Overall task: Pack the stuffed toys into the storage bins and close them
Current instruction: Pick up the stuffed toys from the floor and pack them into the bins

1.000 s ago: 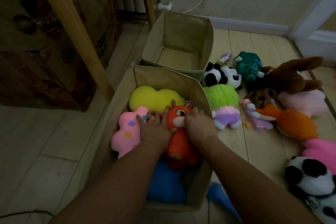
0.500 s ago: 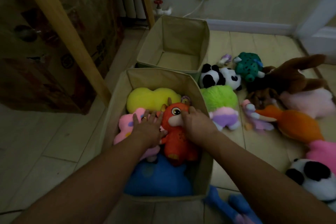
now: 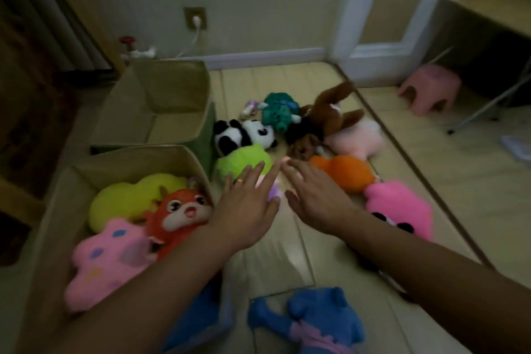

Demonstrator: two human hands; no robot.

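Note:
The near storage bin (image 3: 138,156) holds a yellow plush (image 3: 126,200), a red fox plush (image 3: 178,215), a pink spotted plush (image 3: 109,259) and a blue one low at its front. My left hand (image 3: 247,204) hovers with straight fingers over the green-and-purple plush (image 3: 244,162) on the floor just right of the bin. My right hand (image 3: 313,198), fingers spread and empty, reaches beside it toward the orange plush (image 3: 344,172). A second, empty bin (image 3: 161,100) stands behind the first.
More toys lie on the wooden floor: a panda (image 3: 244,135), a teal plush (image 3: 278,110), a brown dog (image 3: 330,115), a pale pink plush (image 3: 356,138), a bright pink plush (image 3: 399,207), a blue plush (image 3: 313,322). A pink stool (image 3: 431,89) stands at the right.
Both hands have left the red fox plush in the near bin and moved right, out over the toys on the floor. The view has swung right too.

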